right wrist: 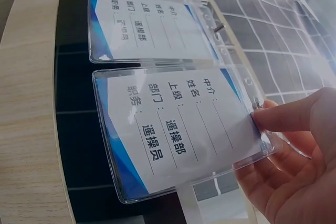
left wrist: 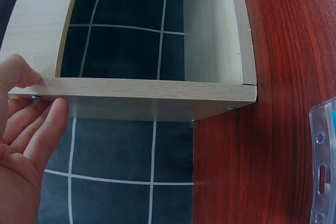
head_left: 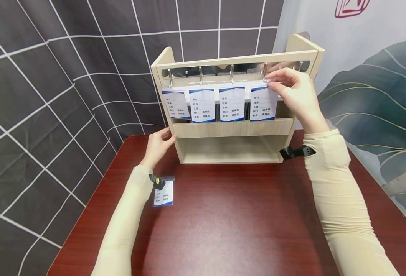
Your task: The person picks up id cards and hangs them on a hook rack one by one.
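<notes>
My right hand (head_left: pixel 297 94) pinches the top corner of a clear-sleeved name badge (head_left: pixel 263 103) at the fourth metal hook (head_left: pixel 265 71) of a light wooden rack (head_left: pixel 234 128). In the right wrist view, thumb and fingers lie on opposite faces of that badge (right wrist: pixel 168 129), near its slot and the hook. Three more badges (head_left: pixel 231 103) hang in a row to its left, each from its own hook. My left hand (head_left: pixel 158 147) grips the rack's left side panel (left wrist: pixel 142 88), thumb on one face and fingers on the other.
A loose badge (head_left: pixel 167 191) lies on the red-brown table (head_left: pixel 223 226), partly behind the left wrist's black strap. A fifth hook (head_left: pixel 300 66) is at the rack's right end. Dark cloth with a white grid (head_left: pixel 68 126) hangs behind and to the left.
</notes>
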A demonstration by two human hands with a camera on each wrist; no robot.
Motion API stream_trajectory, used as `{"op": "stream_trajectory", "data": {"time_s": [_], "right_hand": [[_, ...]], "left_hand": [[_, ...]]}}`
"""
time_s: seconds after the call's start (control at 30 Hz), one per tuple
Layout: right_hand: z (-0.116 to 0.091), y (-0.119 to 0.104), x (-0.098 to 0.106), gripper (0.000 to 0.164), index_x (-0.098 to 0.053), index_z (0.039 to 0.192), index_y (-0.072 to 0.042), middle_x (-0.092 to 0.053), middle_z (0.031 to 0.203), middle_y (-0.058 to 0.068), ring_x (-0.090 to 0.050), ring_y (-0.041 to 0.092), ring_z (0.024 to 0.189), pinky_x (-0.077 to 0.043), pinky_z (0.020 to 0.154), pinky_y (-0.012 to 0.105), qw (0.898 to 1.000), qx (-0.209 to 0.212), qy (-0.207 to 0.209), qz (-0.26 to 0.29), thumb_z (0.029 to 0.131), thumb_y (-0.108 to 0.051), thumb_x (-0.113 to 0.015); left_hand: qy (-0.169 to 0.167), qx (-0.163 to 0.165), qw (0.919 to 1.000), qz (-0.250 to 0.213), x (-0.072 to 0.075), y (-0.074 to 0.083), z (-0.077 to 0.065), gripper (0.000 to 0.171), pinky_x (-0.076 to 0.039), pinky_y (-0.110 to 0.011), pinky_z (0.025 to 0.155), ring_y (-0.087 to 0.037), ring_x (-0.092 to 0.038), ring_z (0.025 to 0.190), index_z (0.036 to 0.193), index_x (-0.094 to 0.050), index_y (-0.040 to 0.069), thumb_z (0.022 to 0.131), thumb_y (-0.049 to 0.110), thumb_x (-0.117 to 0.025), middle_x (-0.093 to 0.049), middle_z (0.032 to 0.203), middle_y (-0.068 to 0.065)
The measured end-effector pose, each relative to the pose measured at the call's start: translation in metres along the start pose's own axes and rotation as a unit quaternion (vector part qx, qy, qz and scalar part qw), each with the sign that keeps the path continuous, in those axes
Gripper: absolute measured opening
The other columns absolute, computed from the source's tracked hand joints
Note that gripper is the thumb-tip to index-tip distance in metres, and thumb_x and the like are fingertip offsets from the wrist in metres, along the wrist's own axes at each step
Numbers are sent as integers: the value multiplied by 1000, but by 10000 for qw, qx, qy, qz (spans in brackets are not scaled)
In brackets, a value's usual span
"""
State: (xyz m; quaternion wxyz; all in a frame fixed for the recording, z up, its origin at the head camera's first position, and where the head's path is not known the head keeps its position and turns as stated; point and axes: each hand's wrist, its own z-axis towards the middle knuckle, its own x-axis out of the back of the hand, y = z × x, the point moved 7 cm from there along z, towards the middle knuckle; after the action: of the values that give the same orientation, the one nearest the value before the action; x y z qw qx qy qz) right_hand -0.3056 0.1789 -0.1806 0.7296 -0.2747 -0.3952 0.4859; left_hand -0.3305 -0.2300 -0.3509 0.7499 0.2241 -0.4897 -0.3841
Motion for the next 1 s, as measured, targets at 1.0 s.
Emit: {"op": "stream_trajectory", "data": {"time_s": [1.0], "right_hand": [[1, 2, -3, 20, -78, 107, -9, -71, 85, -13, -59, 6, 87, -42, 73, 20, 9959, -676, 374, 474, 92, -3, -68]], "left_hand": [[-18, 73, 10000, -27, 0, 2, 0, 40, -56, -41, 95, -31, -68, 112, 128, -65, -6, 93, 13, -69, -68, 120, -23]]}}
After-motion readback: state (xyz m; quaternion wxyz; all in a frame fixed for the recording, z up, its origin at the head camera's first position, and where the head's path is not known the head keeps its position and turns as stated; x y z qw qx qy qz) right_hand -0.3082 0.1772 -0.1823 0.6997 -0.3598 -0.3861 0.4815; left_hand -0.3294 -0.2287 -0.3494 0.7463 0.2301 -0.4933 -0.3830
